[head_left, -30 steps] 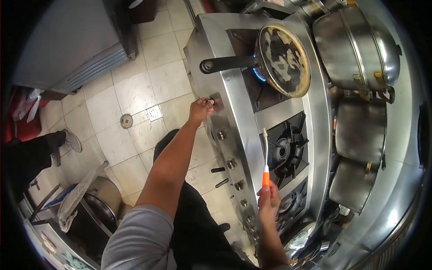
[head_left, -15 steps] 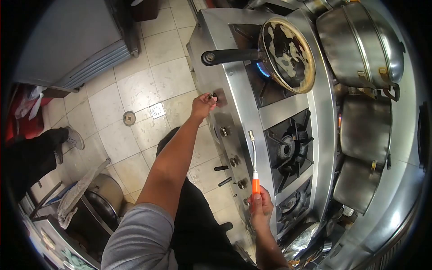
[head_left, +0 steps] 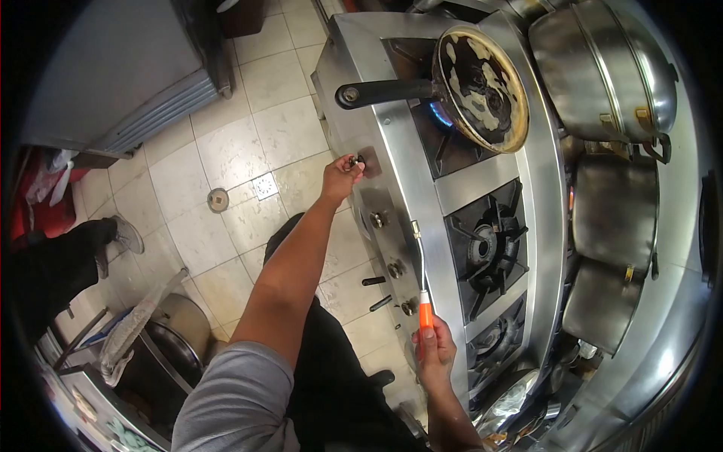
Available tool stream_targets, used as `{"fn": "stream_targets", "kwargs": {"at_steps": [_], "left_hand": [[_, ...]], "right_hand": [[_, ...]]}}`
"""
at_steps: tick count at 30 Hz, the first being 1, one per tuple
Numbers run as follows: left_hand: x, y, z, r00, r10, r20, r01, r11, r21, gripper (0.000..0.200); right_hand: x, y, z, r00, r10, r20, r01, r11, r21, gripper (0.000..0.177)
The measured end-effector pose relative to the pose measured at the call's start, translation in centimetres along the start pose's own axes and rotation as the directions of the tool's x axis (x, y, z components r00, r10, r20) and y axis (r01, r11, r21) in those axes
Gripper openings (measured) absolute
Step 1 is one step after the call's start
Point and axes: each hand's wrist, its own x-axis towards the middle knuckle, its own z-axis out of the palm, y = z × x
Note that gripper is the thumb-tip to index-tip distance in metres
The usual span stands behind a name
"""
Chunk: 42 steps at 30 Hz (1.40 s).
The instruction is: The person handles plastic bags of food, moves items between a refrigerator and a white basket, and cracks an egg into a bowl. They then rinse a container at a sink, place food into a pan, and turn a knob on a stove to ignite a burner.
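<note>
My left hand (head_left: 343, 179) reaches to the stove's front panel, its fingers pinched round a control knob (head_left: 360, 160). An orange-handled gas lighter (head_left: 426, 313) with a long metal neck is in my right hand (head_left: 437, 350), its tip pointing up the view beside the front edge. A frying pan (head_left: 482, 90) with a black handle (head_left: 388, 93) sits on the far burner, with patchy pale residue on its dark inside. Blue flame (head_left: 440, 115) shows under the pan's near side. The middle burner (head_left: 486, 248) shows no visible flame.
More knobs (head_left: 378, 219) line the steel stove front. Large steel pots (head_left: 602, 71) and square steel containers (head_left: 614, 215) stand behind the burners. Another person's leg and shoe (head_left: 128, 234) show at the left, near a pot (head_left: 181, 324) at the lower left. Floor tiles (head_left: 226, 151) are wet.
The lighter and my right hand have shifted slightly left, and the lighter's tip is a little nearer the stove's front edge. My left hand stays at the knob.
</note>
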Motion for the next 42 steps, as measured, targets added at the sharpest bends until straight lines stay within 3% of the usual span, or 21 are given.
{"fn": "stream_targets", "kwargs": {"at_steps": [2,4,24,32,34,35,36,38,39,40,41,42], "left_hand": [[-0.1,0.2,0.0,1.0,0.004,0.013,-0.004,1.0,-0.007,0.052],[-0.2,0.2,0.1,1.0,0.003,0.005,-0.003,1.0,-0.004,0.052],[-0.2,0.3,0.3,1.0,0.01,-0.008,-0.01,1.0,-0.002,0.05],[-0.5,0.9,0.3,0.996,-0.086,-0.024,0.086,0.996,0.022,0.063],[-0.5,1.2,-0.2,0.993,-0.116,-0.004,0.115,0.981,0.155,0.067],[-0.7,1.0,-0.6,0.993,-0.108,0.044,0.101,0.985,0.141,0.075],[-1.3,1.2,-0.9,0.99,-0.134,0.037,0.13,0.988,0.082,0.078],[-1.1,-0.7,-3.4,0.985,-0.157,0.071,0.142,0.974,0.177,0.069],[-1.2,-2.3,-5.4,0.986,-0.147,0.073,0.122,0.954,0.274,0.051],[0.5,-4.8,-8.3,0.951,-0.218,0.219,0.14,0.936,0.323,0.028],[-1.2,-3.3,-8.3,0.954,-0.292,0.066,0.2,0.786,0.585,0.025],[-2.8,-3.0,-8.3,0.937,-0.347,0.048,0.244,0.743,0.623,0.025]], "right_hand": [[0.0,0.3,-0.1,0.998,-0.054,0.009,0.054,0.998,0.024,0.039],[-0.2,0.0,-0.1,0.999,-0.036,-0.004,0.036,0.994,-0.102,0.038],[-0.7,-1.3,0.2,1.0,-0.029,0.007,0.029,0.999,-0.046,0.04],[-1.3,-1.6,-0.1,0.999,-0.027,-0.032,0.024,0.996,-0.082,0.04],[-1.7,-1.9,-0.7,0.997,-0.078,0.027,0.081,0.986,-0.147,0.038],[-2.1,-2.7,-0.8,0.983,-0.179,0.03,0.181,0.961,-0.209,0.038],[-2.3,-3.0,-1.2,0.987,-0.159,0.033,0.162,0.965,-0.207,0.038],[-3.1,-3.5,-1.9,0.98,-0.196,0.034,0.199,0.967,-0.159,0.041],[-3.8,-5.4,-2.6,0.994,-0.102,0.044,0.108,0.982,-0.158,0.043],[-4.6,-7.2,-3.4,0.998,-0.01,0.06,0.019,0.989,-0.149,0.045],[-5.0,-6.4,-3.7,0.987,-0.159,0.038,0.162,0.98,-0.113,0.048],[-6.0,-7.3,-4.4,0.984,-0.167,-0.069,0.161,0.984,-0.08,0.048]]}}
